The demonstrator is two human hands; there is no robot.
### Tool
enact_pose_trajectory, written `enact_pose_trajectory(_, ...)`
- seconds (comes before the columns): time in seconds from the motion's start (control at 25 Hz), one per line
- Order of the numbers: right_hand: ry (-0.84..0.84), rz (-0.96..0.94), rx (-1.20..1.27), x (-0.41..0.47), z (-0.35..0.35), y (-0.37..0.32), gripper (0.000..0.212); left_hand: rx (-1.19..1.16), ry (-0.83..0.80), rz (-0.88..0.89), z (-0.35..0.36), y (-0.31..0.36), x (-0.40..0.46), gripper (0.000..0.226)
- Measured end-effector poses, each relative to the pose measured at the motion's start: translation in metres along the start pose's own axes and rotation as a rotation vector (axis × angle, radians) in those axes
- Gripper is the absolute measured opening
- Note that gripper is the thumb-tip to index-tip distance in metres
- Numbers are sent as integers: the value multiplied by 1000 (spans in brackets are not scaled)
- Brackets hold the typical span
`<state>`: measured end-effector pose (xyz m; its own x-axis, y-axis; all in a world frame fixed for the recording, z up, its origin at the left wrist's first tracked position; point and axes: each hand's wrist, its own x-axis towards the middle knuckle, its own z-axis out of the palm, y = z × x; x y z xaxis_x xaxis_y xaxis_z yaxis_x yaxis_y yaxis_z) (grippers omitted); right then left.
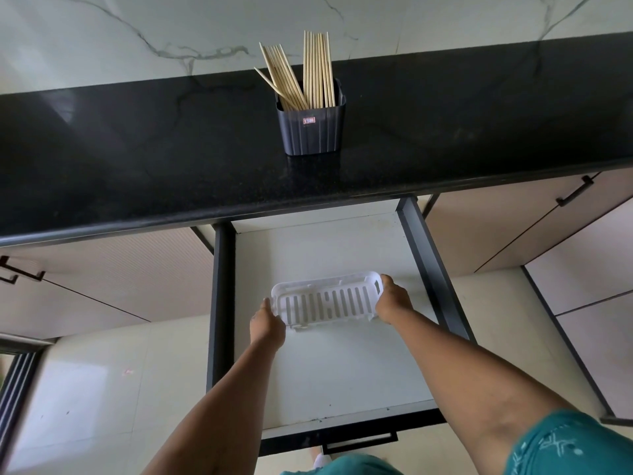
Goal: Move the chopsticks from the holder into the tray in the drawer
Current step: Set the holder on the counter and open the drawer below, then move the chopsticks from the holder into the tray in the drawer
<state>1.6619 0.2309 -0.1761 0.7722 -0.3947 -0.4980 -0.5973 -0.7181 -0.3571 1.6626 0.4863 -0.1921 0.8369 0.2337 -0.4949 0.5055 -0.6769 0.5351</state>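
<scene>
both hands, left hand (pixel 268 324) and right hand (pixel 393 301), grip the ends of the empty white tray (pixel 327 299) in the open drawer (pixel 342 365); set it flat and square, since the chopsticks (pixel 301 75) stand in the holder (pixel 313 126) on the counter (pixel 137 149)

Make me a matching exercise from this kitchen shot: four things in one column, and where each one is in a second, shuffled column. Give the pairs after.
Things
1. chopsticks
2. holder
3. tray
4. left hand

Places
A. on the black countertop
B. inside the open drawer, held at both ends
C. standing upright in the dark container
D. gripping the white basket's left end

Pairs: 1-C, 2-A, 3-B, 4-D
</scene>
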Motion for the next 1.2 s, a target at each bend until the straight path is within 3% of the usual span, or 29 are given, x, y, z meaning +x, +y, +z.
enact_pose_trajectory(0.2, 36, -28, -7, -10, -9, -10, 75, 57, 28, 56, -8, 8, -4, 63)
enact_pose_trajectory(0.36, 121, -108, -23, -18, -29, -27, 65, 74, 126, 157, -24, 31, -12, 65)
enact_pose_trajectory(0.72, 366, -417, 102, -7, -117, -155, 49, -17, 302, 544, -116, 177, 16, 62)
enact_pose_trajectory(1.2, 447, -535, 276, 57, -192, -270, 39, -183, 198, 563, -157, 315, 68, 32)
